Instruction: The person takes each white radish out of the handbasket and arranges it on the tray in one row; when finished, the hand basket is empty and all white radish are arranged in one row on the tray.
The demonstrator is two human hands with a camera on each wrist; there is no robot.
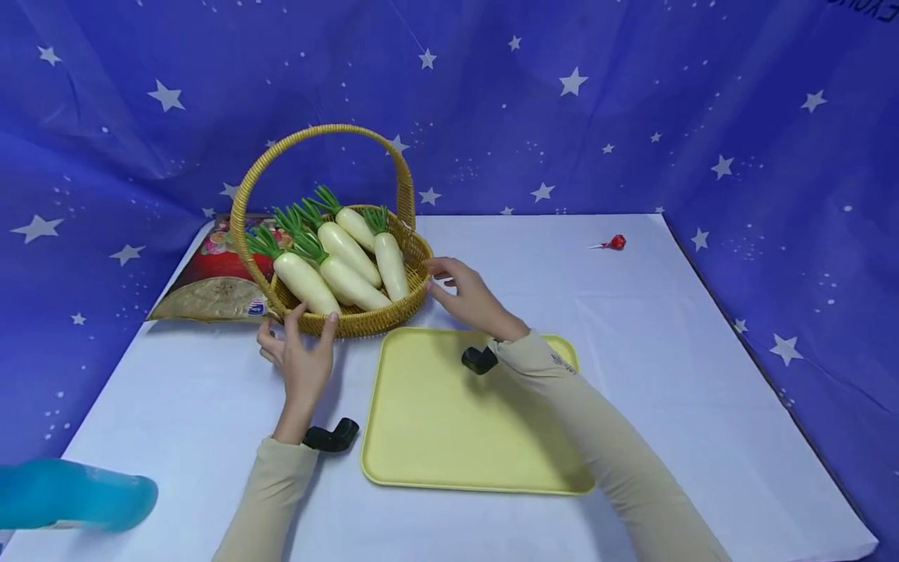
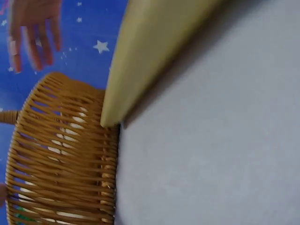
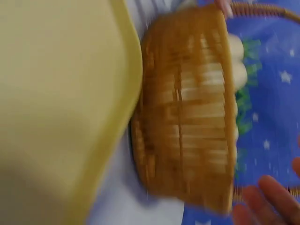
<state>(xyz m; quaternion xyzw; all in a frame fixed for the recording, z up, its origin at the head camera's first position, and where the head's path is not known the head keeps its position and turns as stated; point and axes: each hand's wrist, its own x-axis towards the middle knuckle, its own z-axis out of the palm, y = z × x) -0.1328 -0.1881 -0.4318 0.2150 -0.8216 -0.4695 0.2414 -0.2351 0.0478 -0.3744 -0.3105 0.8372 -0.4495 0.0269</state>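
**Basket (image 1: 379,321) in the far-left part, no clear grip on it**

Basket stands upright on the white tabletop (image 1: 702,375), toward the far edge, left of the middle. White radishes (image 1: 349,254) piled inside, green tops mostly toward the far-left. Handle (image 1: 337,128) stands up, neither hand on it.

Left hand (image 1: 303,363): at the near-left rim, fingers spread apart, tips at the weave. Looks like contact, not a clamp.
Right hand (image 1: 474,297): just beside the right rim, thumb and fingers apart, nothing between them. Can't tell whether any tip touches; wrist views are blurred.

Nearby: yellow tray (image 1: 449,437) toward the near edge, its far-left corner right by the basket's base (touching or not, can't tell). Bag (image 1: 211,293) by the far-left corner, just beside the basket. Lollipop (image 1: 617,243) near the far-right corner, out of the way.

Handling notes, my read:
- Work both sides as a pair; one-sided push would probably spin or tip it.
- If it needs shifting, get fingers under the wall, not just on the rim. Weave likely flexes.
- Keep it level, radishes look ready to roll.
- Watch the tray corner and the bag, both could snag the base.
- Letting go: base flat first, then both hands straight out, clear of the leaves.
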